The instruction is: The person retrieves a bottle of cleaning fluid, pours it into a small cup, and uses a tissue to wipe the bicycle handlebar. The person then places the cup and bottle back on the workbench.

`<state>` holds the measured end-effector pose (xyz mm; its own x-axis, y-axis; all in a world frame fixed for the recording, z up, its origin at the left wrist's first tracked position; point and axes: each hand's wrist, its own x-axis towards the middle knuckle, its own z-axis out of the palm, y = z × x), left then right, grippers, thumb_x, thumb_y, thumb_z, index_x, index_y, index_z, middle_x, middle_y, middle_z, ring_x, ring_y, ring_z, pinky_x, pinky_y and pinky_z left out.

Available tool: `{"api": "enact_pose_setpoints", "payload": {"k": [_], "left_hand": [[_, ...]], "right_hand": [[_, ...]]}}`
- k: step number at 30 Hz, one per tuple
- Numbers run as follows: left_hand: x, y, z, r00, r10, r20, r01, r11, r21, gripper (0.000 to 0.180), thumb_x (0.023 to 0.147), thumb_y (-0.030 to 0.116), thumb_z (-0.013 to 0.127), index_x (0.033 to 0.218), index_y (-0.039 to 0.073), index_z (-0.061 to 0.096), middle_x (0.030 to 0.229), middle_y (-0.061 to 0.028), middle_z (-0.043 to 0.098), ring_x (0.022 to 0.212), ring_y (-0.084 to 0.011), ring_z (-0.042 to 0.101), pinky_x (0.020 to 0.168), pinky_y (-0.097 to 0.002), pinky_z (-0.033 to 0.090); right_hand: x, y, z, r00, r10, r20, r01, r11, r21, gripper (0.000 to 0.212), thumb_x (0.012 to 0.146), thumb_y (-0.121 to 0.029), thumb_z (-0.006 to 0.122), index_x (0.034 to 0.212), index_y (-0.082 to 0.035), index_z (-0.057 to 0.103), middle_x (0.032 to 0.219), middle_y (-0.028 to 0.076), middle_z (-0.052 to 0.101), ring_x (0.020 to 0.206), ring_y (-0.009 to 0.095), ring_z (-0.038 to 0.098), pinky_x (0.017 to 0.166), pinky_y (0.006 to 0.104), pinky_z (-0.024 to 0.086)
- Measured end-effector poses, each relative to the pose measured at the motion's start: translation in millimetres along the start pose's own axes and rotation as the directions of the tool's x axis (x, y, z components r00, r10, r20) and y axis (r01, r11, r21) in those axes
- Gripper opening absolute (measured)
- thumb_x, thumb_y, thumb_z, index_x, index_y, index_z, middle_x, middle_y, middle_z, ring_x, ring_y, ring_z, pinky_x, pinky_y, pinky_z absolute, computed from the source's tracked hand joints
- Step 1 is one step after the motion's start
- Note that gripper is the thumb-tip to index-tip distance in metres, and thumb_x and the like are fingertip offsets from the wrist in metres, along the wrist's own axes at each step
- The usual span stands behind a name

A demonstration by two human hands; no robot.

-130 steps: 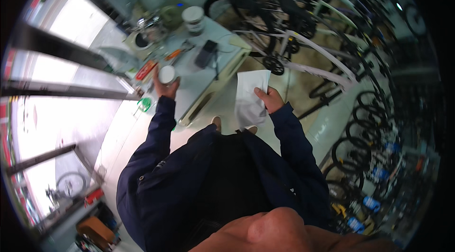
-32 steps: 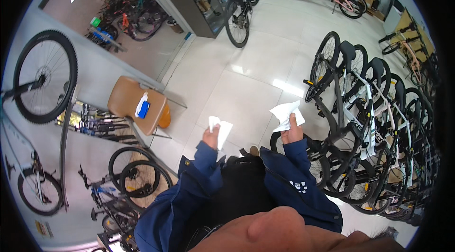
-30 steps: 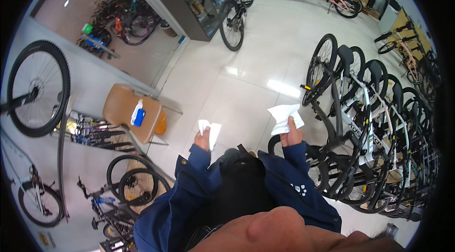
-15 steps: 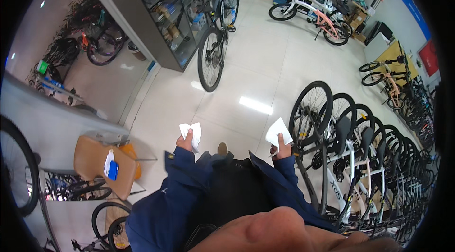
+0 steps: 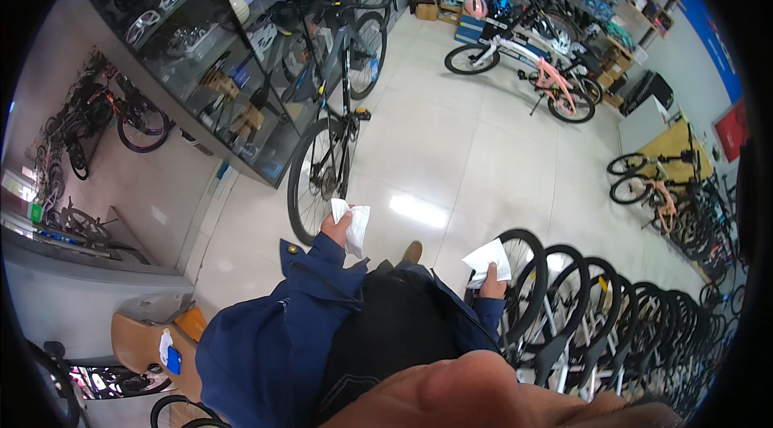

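Note:
A crumpled white tissue (image 5: 357, 228) is gripped in my left hand (image 5: 336, 228), thumb pressed over it. Just beyond that hand stands a dark road bicycle (image 5: 330, 98), upright, its near wheel partly behind the tissue. My right hand (image 5: 491, 285) pinches a second white tissue (image 5: 489, 259), spread flatter, with the thumb on top and the other fingers hidden beneath. Beside the right hand is the first wheel (image 5: 527, 283) of a long row of parked bicycles. Both hands are held out in front of me, apart from each other and from the bicycles.
A glass display cabinet (image 5: 201, 66) stands left of the road bicycle. On the lower left, a tan chair (image 5: 133, 339) carries a blue packet (image 5: 174, 360). A white and pink folding bicycle (image 5: 523, 57) stands at the back. More bicycles (image 5: 660, 194) line the right wall.
I have moved forward; the road bicycle and cabinet now appear nearer, and the chair has slid toward the lower left. Both hands still hold their tissues.

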<state>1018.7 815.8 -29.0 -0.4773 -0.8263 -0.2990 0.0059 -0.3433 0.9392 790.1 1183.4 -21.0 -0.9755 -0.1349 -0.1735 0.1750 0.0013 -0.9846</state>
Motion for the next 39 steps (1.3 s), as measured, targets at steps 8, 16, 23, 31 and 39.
{"api": "enact_pose_setpoints", "payload": {"k": [8, 16, 23, 31, 39], "left_hand": [[178, 51, 98, 0.984, -0.093, -0.152, 0.063, 0.980, -0.190, 0.029, 0.101, 0.010, 0.060, 0.124, -0.001, 0.073, 0.114, -0.0103, 0.076, 0.096, -0.0190, 0.072, 0.087, -0.0316, 0.056], [410, 69, 187, 0.966, -0.135, -0.220, 0.058, 0.943, -0.327, 0.031, 0.102, 0.010, 0.060, 0.128, -0.001, 0.071, 0.114, -0.0129, 0.075, 0.096, -0.0227, 0.072, 0.084, -0.0346, 0.057], [593, 163, 264, 0.969, -0.146, -0.201, 0.089, 0.960, -0.266, 0.031, 0.104, 0.013, 0.060, 0.130, -0.001, 0.071, 0.110, -0.0122, 0.076, 0.092, -0.0217, 0.073, 0.081, -0.0336, 0.057], [730, 177, 315, 0.914, -0.138, -0.381, 0.033, 0.962, -0.271, 0.030, 0.104, 0.014, 0.059, 0.127, -0.001, 0.071, 0.111, -0.0127, 0.076, 0.094, -0.0220, 0.072, 0.083, -0.0343, 0.057], [860, 209, 455, 0.928, -0.175, -0.329, 0.084, 0.958, -0.274, 0.032, 0.105, 0.023, 0.064, 0.130, 0.004, 0.073, 0.107, -0.0063, 0.075, 0.094, -0.0150, 0.069, 0.084, -0.0315, 0.056]], "right_hand": [[280, -98, 148, 0.946, -0.100, 0.308, 0.050, 0.985, 0.165, 0.025, 0.103, -0.008, 0.058, 0.125, 0.001, 0.065, 0.110, 0.009, 0.069, 0.097, 0.019, 0.067, 0.085, 0.0332, 0.055], [491, -128, 318, 0.905, -0.038, 0.423, -0.065, 0.972, 0.227, 0.009, 0.104, -0.009, 0.060, 0.111, -0.008, 0.066, 0.095, 0.005, 0.064, 0.082, 0.016, 0.064, 0.071, 0.0302, 0.054], [655, -160, 430, 0.916, 0.058, 0.398, -0.145, 0.971, 0.192, 0.005, 0.104, -0.010, 0.058, 0.107, -0.010, 0.063, 0.095, 0.006, 0.064, 0.081, 0.017, 0.065, 0.067, 0.0316, 0.054], [858, -162, 559, 0.864, 0.147, 0.482, -0.209, 0.975, 0.077, 0.028, 0.103, -0.014, 0.058, 0.127, 0.002, 0.060, 0.111, 0.014, 0.068, 0.098, 0.027, 0.071, 0.085, 0.0425, 0.061], [1081, -231, 745, 0.648, -0.043, 0.761, 0.179, 0.979, -0.097, 0.032, 0.107, -0.018, 0.060, 0.125, 0.006, 0.069, 0.108, 0.010, 0.073, 0.093, 0.015, 0.067, 0.084, 0.0307, 0.054]]}}
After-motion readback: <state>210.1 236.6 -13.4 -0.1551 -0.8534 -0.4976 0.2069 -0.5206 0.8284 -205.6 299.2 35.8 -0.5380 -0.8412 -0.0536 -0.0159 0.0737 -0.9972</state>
